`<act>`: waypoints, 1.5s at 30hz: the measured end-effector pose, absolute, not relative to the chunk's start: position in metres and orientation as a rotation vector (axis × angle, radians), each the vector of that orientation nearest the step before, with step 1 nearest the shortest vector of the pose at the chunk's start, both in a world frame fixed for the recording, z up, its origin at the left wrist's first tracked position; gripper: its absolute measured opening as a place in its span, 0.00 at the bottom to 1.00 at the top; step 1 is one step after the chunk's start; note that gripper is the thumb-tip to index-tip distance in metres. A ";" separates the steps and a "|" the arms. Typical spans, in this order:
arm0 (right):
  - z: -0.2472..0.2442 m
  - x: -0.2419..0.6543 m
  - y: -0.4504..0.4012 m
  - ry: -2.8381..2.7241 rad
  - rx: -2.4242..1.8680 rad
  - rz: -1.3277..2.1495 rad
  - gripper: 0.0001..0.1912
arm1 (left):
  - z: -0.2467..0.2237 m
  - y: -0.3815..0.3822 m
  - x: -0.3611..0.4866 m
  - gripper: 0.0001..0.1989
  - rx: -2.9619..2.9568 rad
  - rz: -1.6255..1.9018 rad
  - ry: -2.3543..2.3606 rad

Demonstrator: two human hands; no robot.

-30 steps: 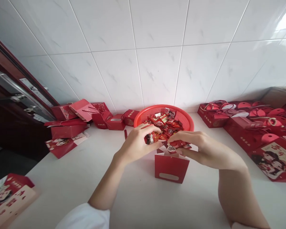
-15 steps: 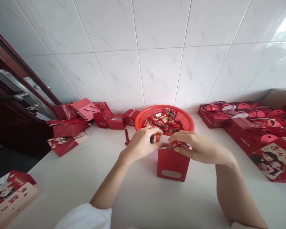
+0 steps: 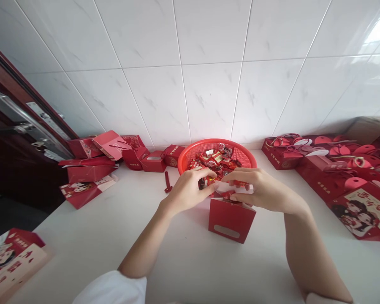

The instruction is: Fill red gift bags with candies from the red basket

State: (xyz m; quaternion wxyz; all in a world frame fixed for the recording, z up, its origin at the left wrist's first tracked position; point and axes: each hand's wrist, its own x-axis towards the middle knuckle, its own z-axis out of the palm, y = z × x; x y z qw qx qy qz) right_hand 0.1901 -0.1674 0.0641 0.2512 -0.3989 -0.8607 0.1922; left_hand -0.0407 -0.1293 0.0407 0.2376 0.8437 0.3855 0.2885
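Observation:
A red gift box (image 3: 231,220) with an open top stands on the white table, a pale oval patch on its near side. My left hand (image 3: 190,188) is at the box's upper left, its fingers closed round wrapped candies (image 3: 204,182). Over the box's right side is my right hand (image 3: 261,190), with thumb and fingers curved round red-wrapped candy; a red piece lies at the box opening below its fingertips. Just behind both hands sits a red perforated basket (image 3: 250,156) holding many wrapped candies.
Folded red boxes (image 3: 91,173) are piled at the left, with smaller ones beside the basket. A red strip (image 3: 167,182) lies left of my left hand. Rows of filled red boxes (image 3: 316,179) line the right side. Another box (image 3: 15,266) is at the lower left.
My right hand has lifted slightly and its fingers have spread a little over the box. The box has turned slightly. My left hand stays nearly in place.

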 end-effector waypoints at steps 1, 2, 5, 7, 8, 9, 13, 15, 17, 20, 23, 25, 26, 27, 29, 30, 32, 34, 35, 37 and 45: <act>0.064 0.191 -0.168 -2.316 -1.094 0.520 0.12 | 0.041 -0.130 -0.041 0.12 2.310 0.789 1.049; 0.065 0.191 -0.170 -2.278 -1.096 0.521 0.13 | 0.040 -0.130 -0.041 0.12 2.310 0.786 1.041; 0.069 0.189 -0.174 -2.156 -1.034 0.588 0.16 | 0.037 -0.131 -0.038 0.13 2.305 0.786 1.036; 0.071 0.186 -0.175 -2.076 -0.974 0.686 0.16 | 0.034 -0.131 -0.034 0.11 2.309 0.777 1.042; 0.072 0.184 -0.175 -2.036 -0.951 0.740 0.15 | 0.032 -0.131 -0.032 0.10 2.316 0.757 1.033; 0.072 0.183 -0.175 -1.995 -0.935 0.791 0.14 | 0.031 -0.131 -0.031 0.09 2.322 0.723 1.008; 0.070 0.181 -0.172 -1.850 -0.892 0.929 0.08 | 0.029 -0.129 -0.031 0.11 2.273 0.652 0.901; 0.069 0.182 -0.172 -1.823 -0.871 0.944 0.06 | 0.030 -0.126 -0.033 0.11 2.251 0.730 0.932; 0.067 0.184 -0.171 -1.817 -0.864 0.941 0.05 | 0.030 -0.123 -0.037 0.10 2.256 0.807 0.969; 0.064 0.185 -0.168 -1.810 -0.836 0.932 0.04 | 0.032 -0.119 -0.040 0.11 2.272 0.837 0.950; 0.060 0.182 -0.163 -1.810 -0.808 0.940 0.02 | 0.033 -0.117 -0.042 0.10 2.279 0.839 0.922; 0.057 0.180 -0.159 -1.841 -0.823 0.949 0.02 | 0.033 -0.116 -0.043 0.09 2.275 0.834 0.921; 0.056 0.179 -0.157 -1.870 -0.840 0.951 0.02 | 0.033 -0.116 -0.043 0.09 2.271 0.829 0.922; 0.056 0.178 -0.156 -1.908 -0.857 0.953 0.03 | 0.033 -0.115 -0.043 0.10 2.267 0.826 0.925; 0.056 0.177 -0.154 -1.994 -0.888 0.938 0.04 | 0.033 -0.115 -0.044 0.10 2.266 0.821 0.939; 0.056 0.178 -0.154 -2.035 -0.897 0.914 0.04 | 0.033 -0.114 -0.044 0.10 2.269 0.816 0.951; 0.057 0.179 -0.154 -2.097 -0.900 0.840 0.05 | 0.033 -0.113 -0.044 0.09 2.275 0.805 0.971; 0.058 0.179 -0.155 -2.116 -0.904 0.768 0.06 | 0.034 -0.113 -0.045 0.09 2.281 0.816 0.973; 0.058 0.179 -0.155 -2.107 -0.911 0.741 0.05 | 0.034 -0.113 -0.046 0.08 2.280 0.839 0.964; 0.057 0.178 -0.155 -2.051 -0.929 0.695 0.04 | 0.036 -0.113 -0.048 0.08 2.252 0.916 0.931; 0.048 0.163 -0.154 -1.840 -0.912 0.671 0.21 | 0.034 -0.127 -0.043 0.27 1.829 1.322 0.626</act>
